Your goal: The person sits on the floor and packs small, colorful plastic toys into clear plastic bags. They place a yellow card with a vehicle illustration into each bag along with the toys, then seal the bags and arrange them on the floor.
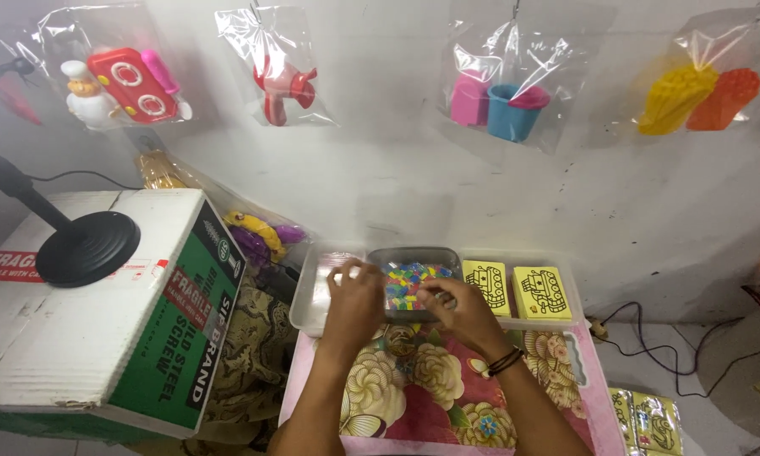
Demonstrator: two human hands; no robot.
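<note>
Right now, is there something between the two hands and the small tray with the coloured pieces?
Nothing visible. The left hand and the right hand are already at the grey tray of coloured pieces, one on each side.

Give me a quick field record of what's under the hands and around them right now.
left hand: at the left edge of the small tray
right hand: fingers on the small tray's near edge
small tray: grey, full of small multicoloured pieces
long tray: clear, holds the small tray
yellow cards: two, right of the small tray
table top: pink, floral
cardboard box: left
</note>
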